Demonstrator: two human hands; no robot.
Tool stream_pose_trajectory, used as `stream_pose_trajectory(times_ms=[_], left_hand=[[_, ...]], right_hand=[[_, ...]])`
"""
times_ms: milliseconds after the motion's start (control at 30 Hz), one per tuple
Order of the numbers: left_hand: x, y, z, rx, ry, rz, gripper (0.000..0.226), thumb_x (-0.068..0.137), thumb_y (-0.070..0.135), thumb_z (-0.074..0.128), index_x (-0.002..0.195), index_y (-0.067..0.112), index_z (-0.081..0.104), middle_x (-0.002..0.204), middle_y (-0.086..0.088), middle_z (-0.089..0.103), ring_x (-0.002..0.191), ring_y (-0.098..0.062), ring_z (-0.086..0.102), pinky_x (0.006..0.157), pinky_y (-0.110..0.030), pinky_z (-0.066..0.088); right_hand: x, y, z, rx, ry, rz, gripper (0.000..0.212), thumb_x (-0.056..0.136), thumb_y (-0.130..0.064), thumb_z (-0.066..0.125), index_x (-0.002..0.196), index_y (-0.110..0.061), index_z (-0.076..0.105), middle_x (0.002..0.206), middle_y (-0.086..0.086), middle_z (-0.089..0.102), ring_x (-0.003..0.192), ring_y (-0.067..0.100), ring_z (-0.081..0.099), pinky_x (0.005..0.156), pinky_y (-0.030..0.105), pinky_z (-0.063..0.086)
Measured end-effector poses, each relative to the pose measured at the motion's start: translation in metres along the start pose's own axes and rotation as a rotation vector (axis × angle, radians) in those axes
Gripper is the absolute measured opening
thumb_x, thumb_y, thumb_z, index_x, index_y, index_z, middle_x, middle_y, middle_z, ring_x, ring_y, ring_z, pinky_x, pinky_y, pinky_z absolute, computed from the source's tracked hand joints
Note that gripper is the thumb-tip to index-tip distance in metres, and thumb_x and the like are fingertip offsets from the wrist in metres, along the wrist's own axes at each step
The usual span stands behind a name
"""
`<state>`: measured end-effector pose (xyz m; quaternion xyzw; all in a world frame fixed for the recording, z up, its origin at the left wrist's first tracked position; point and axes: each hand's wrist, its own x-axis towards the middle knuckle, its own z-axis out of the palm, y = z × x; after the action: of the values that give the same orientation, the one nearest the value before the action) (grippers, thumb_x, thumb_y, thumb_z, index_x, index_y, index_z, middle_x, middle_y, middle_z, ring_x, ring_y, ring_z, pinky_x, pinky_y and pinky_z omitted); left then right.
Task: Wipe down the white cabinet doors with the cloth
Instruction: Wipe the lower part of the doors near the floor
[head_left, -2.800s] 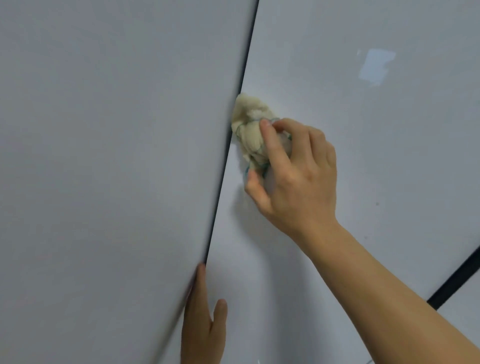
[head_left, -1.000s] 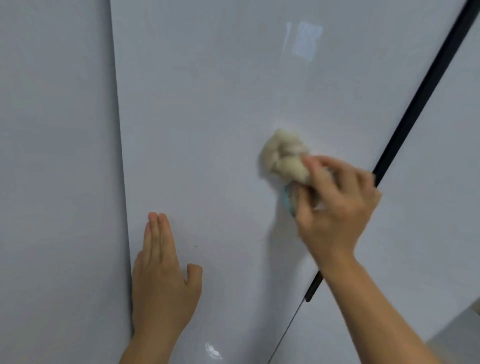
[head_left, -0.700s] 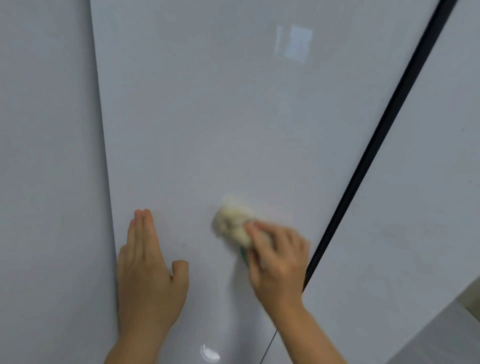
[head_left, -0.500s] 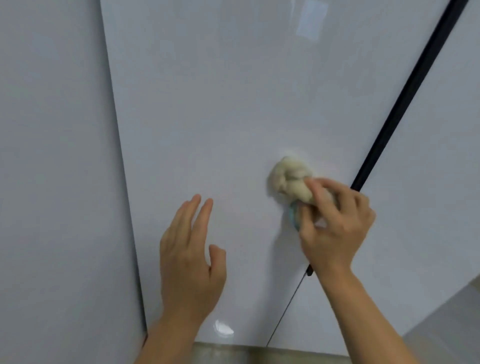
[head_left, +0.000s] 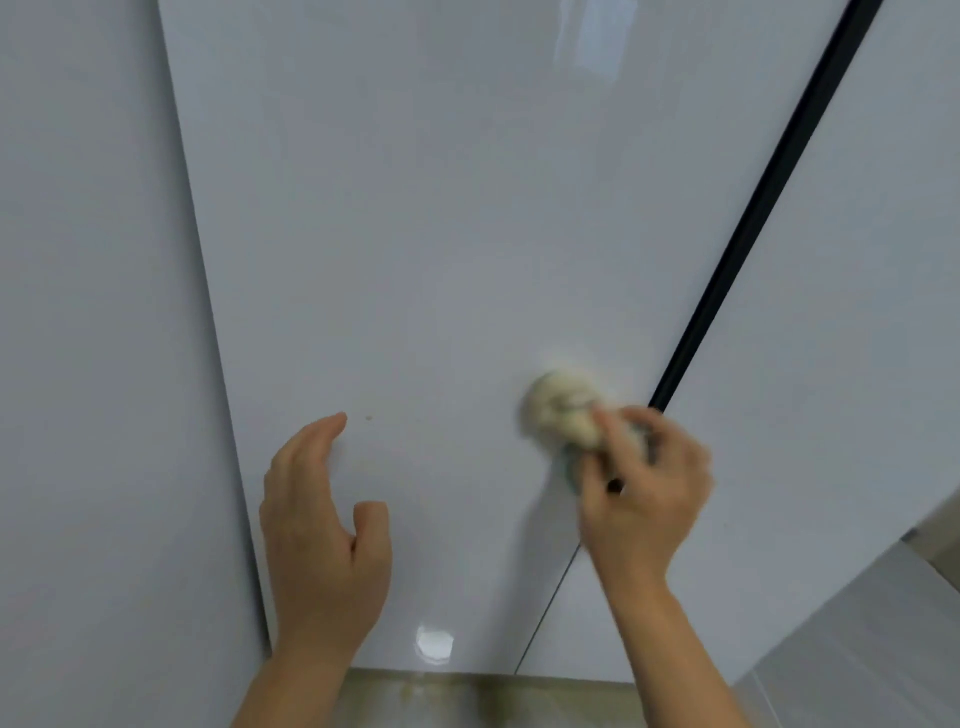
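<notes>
At the bottom edge, nearest the camera, a strip of beige floor (head_left: 467, 696) is seen below the doors. Just above it, two bare forearms are raised towards the cabinet. The left hand (head_left: 322, 525) is held open, fingers together and thumb spread, close to the white cabinet door (head_left: 441, 234); whether it touches the surface cannot be told. A bright glare spot (head_left: 434, 643) is reflected low on the door, and a small dark speck (head_left: 369, 418) is visible beside the left fingertips. The right hand (head_left: 641, 493), blurred, is closed around the cloth (head_left: 563, 410), which is pressed against the door's right side, just beside the black gap (head_left: 753, 208) that separates this door from the neighbouring door (head_left: 883, 312). The cloth is seen as a bunched, cream-coloured wad with a hint of green at its lower edge. To the left, a further white panel (head_left: 93, 312) is set.
</notes>
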<state>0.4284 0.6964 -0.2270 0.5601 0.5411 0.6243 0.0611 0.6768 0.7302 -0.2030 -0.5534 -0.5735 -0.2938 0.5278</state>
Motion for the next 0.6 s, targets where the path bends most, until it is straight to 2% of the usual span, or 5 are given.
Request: stream_pose_trajectory(times_ms=[67,133,367,500,600], left_hand=[[-0.005,-0.006,0.004,-0.01,-0.033,-0.025,0.057,0.075,0.007,0.051,0.131,0.018,0.056,0.124,0.012,0.045,0.117,-0.015,0.05,0.102,-0.036,0.042],[-0.01,-0.012,0.009,-0.05,-0.064,-0.084,0.047,0.077,0.01,0.051,0.121,0.026,0.057,0.111,0.017,0.043,0.103,-0.006,0.05,0.088,-0.028,0.043],[-0.013,-0.018,0.017,-0.261,0.021,-0.374,0.04,0.08,0.019,0.048,0.115,0.037,0.055,0.107,0.025,0.051,0.096,-0.002,0.054,0.077,-0.019,0.042],[-0.024,-0.005,0.018,-0.28,0.006,-0.308,0.04,0.084,0.017,0.05,0.118,0.038,0.053,0.114,0.021,0.055,0.099,-0.008,0.055,0.078,-0.024,0.046],[-0.023,-0.007,0.009,-0.297,0.05,-0.321,0.039,0.084,0.017,0.048,0.117,0.039,0.054,0.113,0.014,0.057,0.095,-0.007,0.055,0.074,-0.015,0.045]], right_hand=[[0.0,-0.001,-0.002,0.109,0.075,0.261,0.038,0.085,-0.017,0.083,0.12,-0.027,0.077,0.118,0.001,0.059,0.099,0.024,0.051,0.08,0.047,0.049],[-0.008,-0.012,0.007,0.167,0.113,0.299,0.038,0.086,-0.014,0.082,0.122,-0.024,0.076,0.113,-0.003,0.053,0.095,0.02,0.048,0.076,0.036,0.049],[-0.044,-0.051,0.039,0.253,0.053,0.127,0.04,0.082,-0.001,0.08,0.12,-0.013,0.077,0.102,0.006,0.057,0.082,0.023,0.057,0.066,0.034,0.051],[-0.06,-0.069,0.044,0.27,-0.149,0.01,0.042,0.078,-0.01,0.084,0.117,-0.021,0.078,0.1,0.001,0.062,0.078,0.02,0.06,0.055,0.033,0.049],[-0.042,-0.076,0.043,0.264,-0.086,0.051,0.039,0.075,-0.013,0.087,0.112,-0.025,0.079,0.098,0.0,0.063,0.074,0.017,0.059,0.053,0.032,0.049]])
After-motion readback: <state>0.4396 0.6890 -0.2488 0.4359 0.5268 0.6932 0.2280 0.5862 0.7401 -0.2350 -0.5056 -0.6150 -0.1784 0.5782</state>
